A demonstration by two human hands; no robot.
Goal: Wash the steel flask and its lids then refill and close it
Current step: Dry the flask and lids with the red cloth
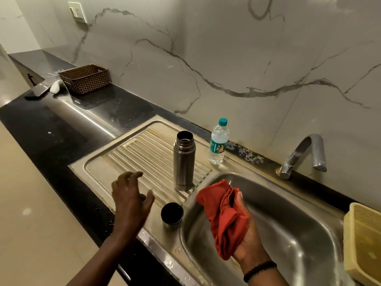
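On drainboard [132,149], open empty-looking flask [184,162]

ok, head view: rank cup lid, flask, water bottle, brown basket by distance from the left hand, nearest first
From the left hand:
1. Cup lid, just to its right on the drainboard's front edge.
2. Flask, upright and open, farther back on the drainboard, to the right.
3. Water bottle, behind the flask, near the wall.
4. Brown basket, far back left on the counter.
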